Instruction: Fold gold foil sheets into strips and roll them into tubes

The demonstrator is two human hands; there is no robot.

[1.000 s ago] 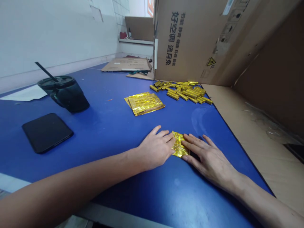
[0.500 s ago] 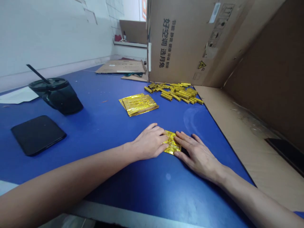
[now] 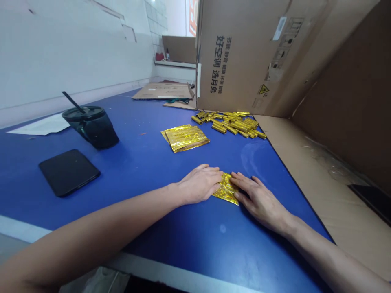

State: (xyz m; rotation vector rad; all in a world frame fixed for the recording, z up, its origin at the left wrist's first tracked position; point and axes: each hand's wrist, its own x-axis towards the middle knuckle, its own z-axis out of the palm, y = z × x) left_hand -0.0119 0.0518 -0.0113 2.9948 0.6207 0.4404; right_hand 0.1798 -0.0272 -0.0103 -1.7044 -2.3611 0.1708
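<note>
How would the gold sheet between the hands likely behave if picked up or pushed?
The gold sheet looks thin and crinkled, so it would probably feel light and bend easily. Its glossy face suggests it may slide on the smooth blue table unless pressed down.

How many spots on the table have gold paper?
3: a piece between the left hand and right hand, a flat stack beyond them, and a pile of rolls near the big box. Others could be hidden.

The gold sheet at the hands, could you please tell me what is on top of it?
On the gold sheet lie fingers of the left hand, at its left edge, and the right hand, at its right; what they cover cannot be seen.
</note>
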